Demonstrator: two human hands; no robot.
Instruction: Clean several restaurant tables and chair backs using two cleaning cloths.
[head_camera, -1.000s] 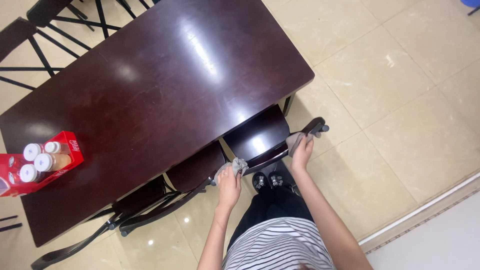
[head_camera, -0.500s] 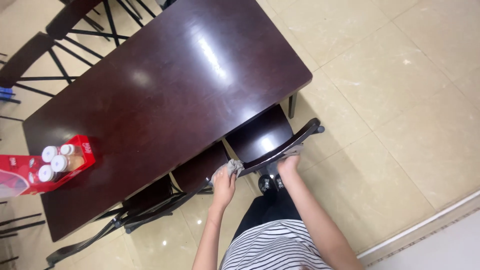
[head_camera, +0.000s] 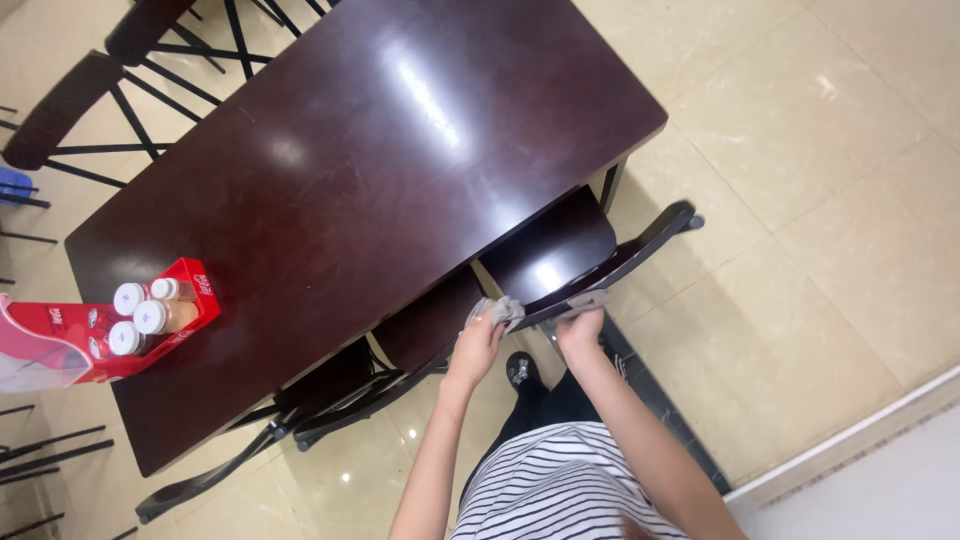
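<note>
A person in a striped shirt looks down at a long dark brown table. The table is shiny and fills the middle of the view.

The left hand is curled around a small grey cloth. The fingers are bent and pinch the cloth against the top rail of a dark chair. The cloth sits at the left end of that rail, just under the table's near edge, at about 6 o'clock from the middle of the table.

The right hand is at 3 o'clock from the left hand and close to it. Its fingers are folded over the same chair rail and grip it. A bit of grey cloth shows under these fingers too.

The chair is pushed part way under the table. Its seat is dark and glossy, and its back rail runs up to 2 o'clock.

A second dark chair stands at 8 o'clock from the hands, also tucked under the table.

On the table's left end, at 9 o'clock, sits a red holder with small bottles that have white caps.

More dark chairs stand at 11 o'clock, on the far side of the table.

The floor is made of pale cream tiles.
</note>
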